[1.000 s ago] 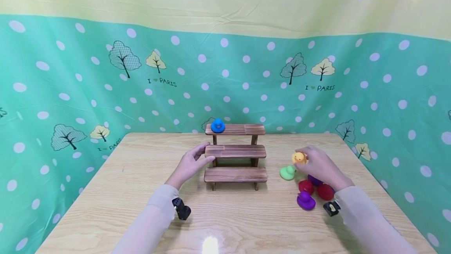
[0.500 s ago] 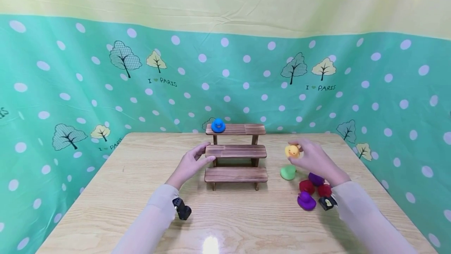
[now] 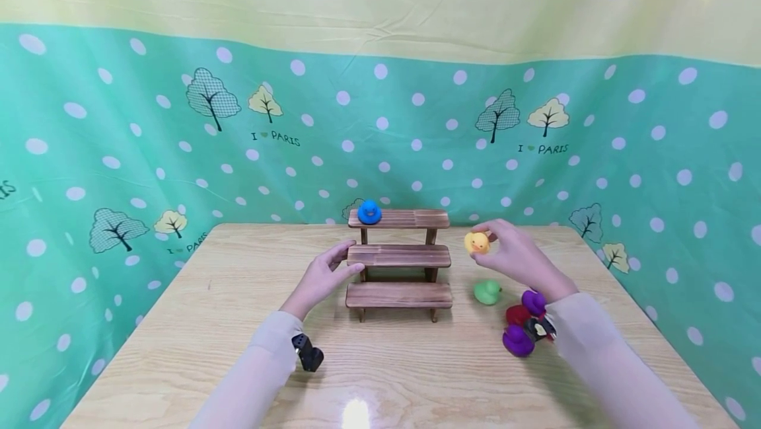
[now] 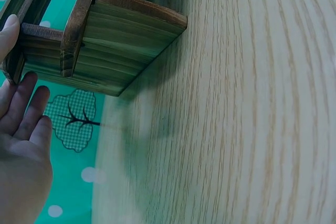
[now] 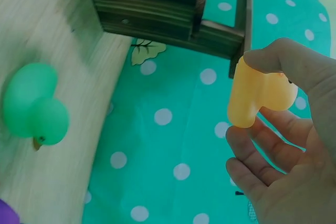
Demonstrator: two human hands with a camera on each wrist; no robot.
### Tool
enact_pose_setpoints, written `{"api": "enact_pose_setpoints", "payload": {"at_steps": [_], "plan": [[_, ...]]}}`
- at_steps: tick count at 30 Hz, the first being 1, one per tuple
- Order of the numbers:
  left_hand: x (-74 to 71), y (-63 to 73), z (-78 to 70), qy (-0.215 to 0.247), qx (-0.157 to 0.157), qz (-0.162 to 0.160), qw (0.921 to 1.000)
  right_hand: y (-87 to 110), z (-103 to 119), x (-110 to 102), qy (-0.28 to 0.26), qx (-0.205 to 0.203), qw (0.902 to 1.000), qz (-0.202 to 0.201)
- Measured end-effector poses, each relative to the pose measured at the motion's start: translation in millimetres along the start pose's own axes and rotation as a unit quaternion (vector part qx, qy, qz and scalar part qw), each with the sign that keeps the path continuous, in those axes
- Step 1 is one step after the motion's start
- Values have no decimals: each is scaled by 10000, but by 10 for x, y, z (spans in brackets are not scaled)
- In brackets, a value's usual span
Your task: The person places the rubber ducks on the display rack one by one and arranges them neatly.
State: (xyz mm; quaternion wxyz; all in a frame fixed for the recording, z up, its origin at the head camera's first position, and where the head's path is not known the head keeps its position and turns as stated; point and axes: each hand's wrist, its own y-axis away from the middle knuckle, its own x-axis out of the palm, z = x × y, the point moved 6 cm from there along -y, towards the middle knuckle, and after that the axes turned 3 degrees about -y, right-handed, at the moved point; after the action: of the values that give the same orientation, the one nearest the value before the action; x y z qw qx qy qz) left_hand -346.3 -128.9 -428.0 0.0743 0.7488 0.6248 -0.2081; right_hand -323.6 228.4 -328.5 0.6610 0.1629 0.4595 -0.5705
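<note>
A brown three-tier wooden display stand (image 3: 398,295) stands on the table. My left hand (image 3: 321,282) grips the left end of its middle tier, thumb in front and fingers behind; in the left wrist view the thumb and fingers of the hand (image 4: 23,150) lie on either side of the board's end. My right hand (image 3: 516,256) pinches a yellow rubber duck (image 3: 476,243) between thumb and fingers, raised to the right of the stand. The right wrist view shows the same duck (image 5: 257,90) side-on in the fingertips. On the top tier, at its left, sits a blue rubber duck (image 3: 369,213).
A green duck (image 3: 487,292) sits on the table (image 3: 238,323) below my right hand. Nearer me are purple ducks (image 3: 518,340) and a red duck (image 3: 517,315), partly covered by the right wrist camera (image 3: 540,330). A polka-dot curtain (image 3: 267,171) hangs behind.
My right hand has lifted the yellow duck from beside the green duck and carried it up and left toward the stand. The left hand stays on the stand.
</note>
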Motion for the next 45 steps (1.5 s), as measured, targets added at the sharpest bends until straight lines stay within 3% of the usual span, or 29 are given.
{"api": "enact_pose_setpoints", "payload": {"at_steps": [13, 27, 45], "plan": [[4, 6, -24, -79, 70, -50, 9999, -226, 285, 82, -324, -395, 9986, 118], [-10, -6, 4, 8, 42, 9, 10000, -597, 512, 307, -625, -793, 9944, 323], [-11, 0, -21, 6, 69, 10, 10000, -929, 694, 518, -895, -863, 9894, 746]]}}
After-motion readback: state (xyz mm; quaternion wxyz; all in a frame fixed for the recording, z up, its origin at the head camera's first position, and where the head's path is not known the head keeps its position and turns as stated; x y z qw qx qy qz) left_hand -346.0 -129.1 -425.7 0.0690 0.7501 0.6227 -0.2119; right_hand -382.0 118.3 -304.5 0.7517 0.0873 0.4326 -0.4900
